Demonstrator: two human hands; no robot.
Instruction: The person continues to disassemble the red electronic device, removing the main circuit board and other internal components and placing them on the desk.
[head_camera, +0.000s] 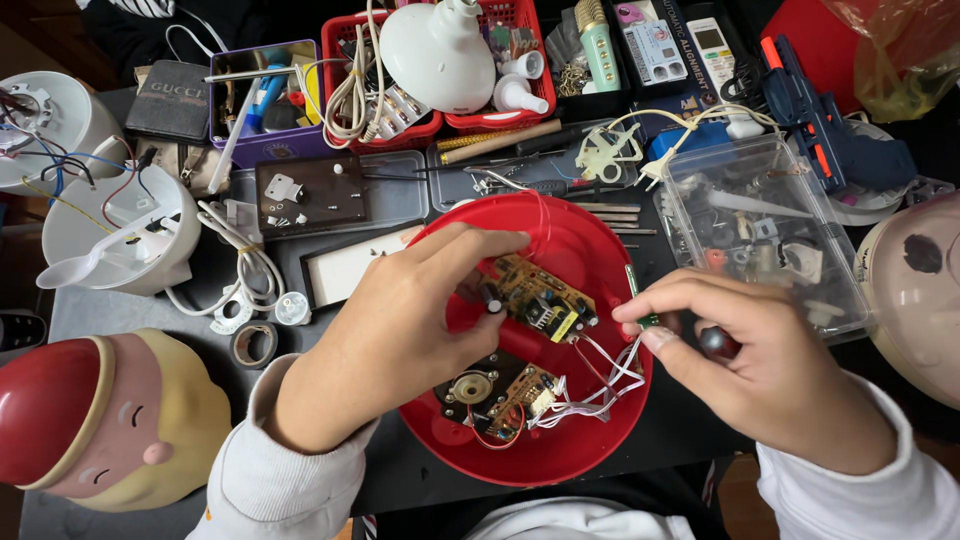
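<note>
Board (538, 300) lies inside the red shell (585, 445), long axis running from upper left down to right. Left hand (400, 330): fingers clamped on the board's left end. Right hand (760, 365), just right of the board: fingers closed on a screwdriver (640, 300). Second board (500, 392) below; white wires (600, 385) crowd the right edge.

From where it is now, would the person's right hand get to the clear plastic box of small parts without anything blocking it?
Probably yes. The right hand sits just below the clear plastic box, whose top looks open, with nothing between them. It already grips a dark-handled tool, though, so its fingers are occupied.
</note>
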